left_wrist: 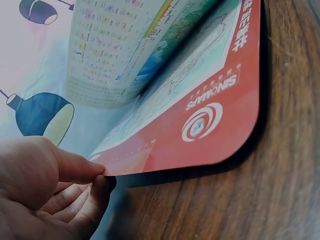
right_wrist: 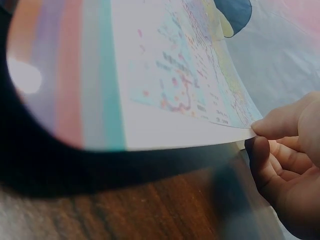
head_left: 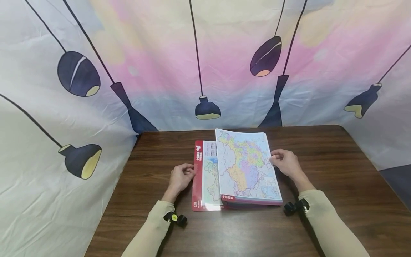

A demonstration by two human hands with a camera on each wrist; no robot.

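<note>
While both hands work at its edges, an atlas lies open on the desk:

Atlas: a map book (head_left: 237, 171) lying near the middle of the brown wooden desk (head_left: 337, 185), with its red front cover (head_left: 197, 175) folded open to the left and flat on the wood.

Top page: a coloured map page (head_left: 245, 164) raised off the stack beneath it along its right side; the wrist view shows it arching up with striped page margins under it.

Left hand: the left hand (head_left: 181, 176) sits at the outer left edge of the red cover, thumb and curled fingers (left_wrist: 82, 170) pinching that edge near its middle.

Right hand: the right hand (head_left: 285, 162) is at the right edge of the map page, thumb and forefinger (right_wrist: 277, 125) pinching the page corner and holding it lifted.

Sleeves: beige sleeves (head_left: 151, 228) cover both forearms, each with a small black clip at the wrist.

Backdrop: a pastel cloth (head_left: 205, 64) printed with dark hanging lamps stands behind and around the desk.
</note>
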